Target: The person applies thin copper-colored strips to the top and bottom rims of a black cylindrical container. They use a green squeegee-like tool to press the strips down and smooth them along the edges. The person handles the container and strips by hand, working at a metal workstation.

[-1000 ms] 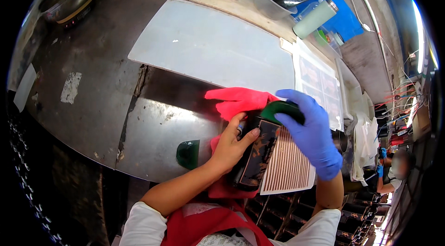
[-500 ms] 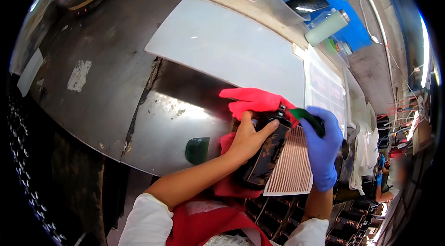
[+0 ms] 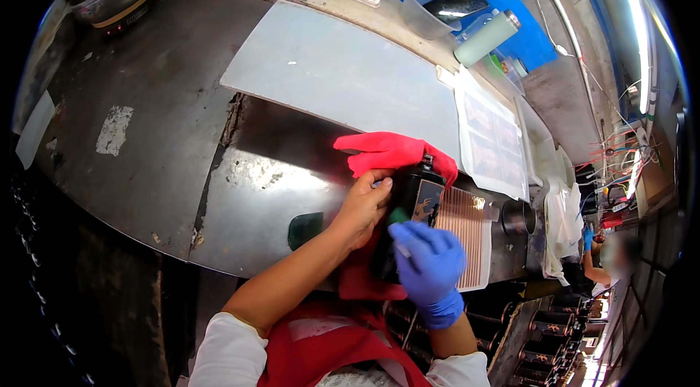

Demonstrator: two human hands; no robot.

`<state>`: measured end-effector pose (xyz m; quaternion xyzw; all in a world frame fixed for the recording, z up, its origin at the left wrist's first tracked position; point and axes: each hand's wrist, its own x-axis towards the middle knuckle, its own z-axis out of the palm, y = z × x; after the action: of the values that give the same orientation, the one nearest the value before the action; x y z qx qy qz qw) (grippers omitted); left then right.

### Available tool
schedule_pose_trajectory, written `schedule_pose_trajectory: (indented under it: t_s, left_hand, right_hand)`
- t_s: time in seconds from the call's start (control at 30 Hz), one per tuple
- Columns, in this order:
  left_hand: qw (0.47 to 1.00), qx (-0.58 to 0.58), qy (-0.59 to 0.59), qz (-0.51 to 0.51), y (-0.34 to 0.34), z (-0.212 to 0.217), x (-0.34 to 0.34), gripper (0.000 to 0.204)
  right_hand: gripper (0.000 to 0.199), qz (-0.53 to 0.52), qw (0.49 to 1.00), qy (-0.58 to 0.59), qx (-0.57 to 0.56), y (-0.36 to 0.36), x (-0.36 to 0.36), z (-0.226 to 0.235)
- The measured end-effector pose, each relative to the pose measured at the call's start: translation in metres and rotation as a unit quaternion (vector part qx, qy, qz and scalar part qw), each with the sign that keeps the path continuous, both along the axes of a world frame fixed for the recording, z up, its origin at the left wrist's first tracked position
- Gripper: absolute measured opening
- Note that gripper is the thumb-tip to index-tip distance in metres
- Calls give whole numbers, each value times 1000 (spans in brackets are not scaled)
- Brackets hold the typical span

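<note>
A black bottle-shaped vessel (image 3: 421, 201) with a copper-coloured pattern leans in front of me, its narrow end pointing away. My bare left hand (image 3: 359, 213) is closed at its left side, thumb against fingertips; a small bluish bit shows there. In my blue-gloved right hand (image 3: 430, 263) is a green scraper (image 3: 398, 216), pressed against the vessel's lower side and mostly hidden by the fingers. A pink-red glove or cloth (image 3: 386, 151) lies just beyond the narrow end. Left of my left wrist, a second dark green scraper (image 3: 305, 230) rests on the metal table.
A white-edged sheet with brown stripes (image 3: 464, 234) lies right of the vessel, near a metal cup (image 3: 518, 217). Beyond are a pale board (image 3: 343, 66), printed sheets (image 3: 492, 135) and a green flask (image 3: 487, 38). Racked black vessels (image 3: 543, 336) stand lower right; another person (image 3: 599, 259) is farther right.
My right hand with the green scraper has moved left and down onto the vessel. My left thumb has come off the vessel's front toward its left side.
</note>
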<state>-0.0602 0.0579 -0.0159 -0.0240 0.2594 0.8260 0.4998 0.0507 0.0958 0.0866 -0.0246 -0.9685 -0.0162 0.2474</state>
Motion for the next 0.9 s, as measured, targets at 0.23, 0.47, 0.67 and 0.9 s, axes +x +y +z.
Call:
schedule_pose_trajectory:
  t_s: [0.23,0.47,0.67,0.9]
  left_hand:
    - [1000,-2,-15,1,-4,4,1,27]
    - [999,35,-35,7,-6,3,2,28]
    - [998,39,-44,15,-1,3,0,32]
    - [1000,-2,3,19,12,-9,-2,33]
  right_hand:
    - [33,-50,998,-11,32,-2,-17,-8]
    - [29,-62,997,48,21,-4,-9,8]
    - [27,-98,995,21,-20,-9,-21,0]
    - [28,-63,993,-25,-99,-15,-7,2]
